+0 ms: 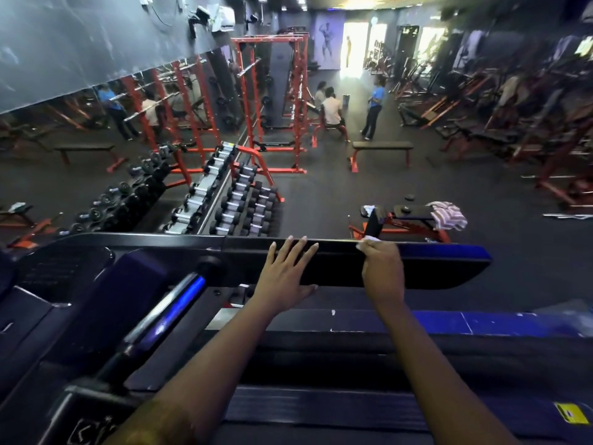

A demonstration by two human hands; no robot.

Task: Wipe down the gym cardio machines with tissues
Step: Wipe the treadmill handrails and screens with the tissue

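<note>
A black and blue cardio machine fills the lower half of the view, its long dark console top (pixel 433 268) running across the middle. My left hand (pixel 285 271) lies flat on that top with fingers spread and straight. To its right, my right hand (pixel 382 268) grips a white tissue (pixel 369 241) against the console's far edge; only a small corner of the tissue shows past the fingers. A blue-lit handrail (pixel 179 303) slants down at the left.
Dumbbell racks (pixel 237 200) stand just beyond the machine, with red squat racks (pixel 272 101) behind. A bench with a striped cloth (pixel 449 215) is at the right, another flat bench (pixel 382 146) farther off. Several people stand in the middle distance near the bright doorway.
</note>
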